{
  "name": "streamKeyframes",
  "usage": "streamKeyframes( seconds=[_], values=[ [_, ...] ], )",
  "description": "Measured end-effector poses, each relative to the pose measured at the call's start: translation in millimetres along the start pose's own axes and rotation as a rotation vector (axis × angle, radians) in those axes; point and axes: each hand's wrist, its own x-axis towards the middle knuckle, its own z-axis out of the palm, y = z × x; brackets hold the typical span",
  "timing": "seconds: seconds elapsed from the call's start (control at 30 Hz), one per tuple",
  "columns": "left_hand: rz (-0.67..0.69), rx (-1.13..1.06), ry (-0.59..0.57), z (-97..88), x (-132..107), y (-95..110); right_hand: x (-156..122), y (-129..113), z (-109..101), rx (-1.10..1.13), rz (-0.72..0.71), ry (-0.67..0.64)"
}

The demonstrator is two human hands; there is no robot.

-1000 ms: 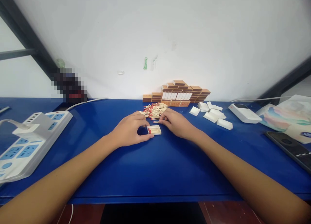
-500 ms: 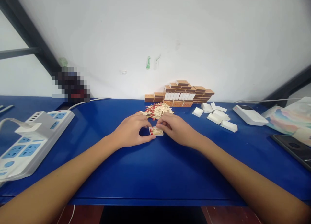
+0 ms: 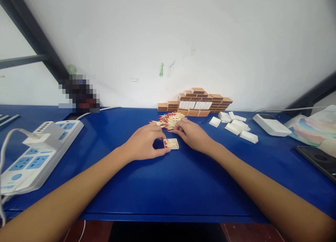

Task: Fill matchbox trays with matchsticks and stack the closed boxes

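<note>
My left hand (image 3: 144, 142) grips the left end of a small white matchbox tray (image 3: 174, 147) between thumb and fingers. Several red-tipped matches (image 3: 171, 143) lie inside the tray. Just behind it on the table is a loose pile of matches (image 3: 169, 120). My right hand (image 3: 193, 132) is at the pile's near right edge, its thumb and fingertips pinched together. Whatever may be between those fingertips is too small to make out.
Stacked brown matchboxes (image 3: 216, 103) stand against the wall behind the pile. Several white trays (image 3: 249, 137) lie to the right, near a white device (image 3: 271, 124) and a dark phone (image 3: 316, 161). A power strip (image 3: 39, 161) with a cable runs along the left of the blue table (image 3: 157, 189).
My right hand has moved from over the tray back to the edge of the match pile. The left hand keeps its hold on the tray. The view has shifted slightly.
</note>
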Motion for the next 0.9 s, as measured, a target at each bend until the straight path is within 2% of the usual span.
streamKeyframes(
  seconds=[0.23,0.37,0.67,0.8,0.9],
  values=[
    [0.013,0.002,0.009,1.1,-1,-1,0,4,0,-0.132,0.019,-0.048],
    [0.012,0.0,0.01,0.4,0,-1,-3,6,-5,-0.101,0.007,-0.01],
    [0.013,0.019,0.018,0.0,1,-1,-2,6,-10,-0.085,0.0,-0.09],
    [0.001,0.057,0.038,0.0,1,-4,-9,-3,-18,-0.023,-0.061,-0.053],
    [-0.009,0.07,0.052,1.0,1,-5,-17,-19,-20,-0.062,-0.139,-0.065]
  ],
)
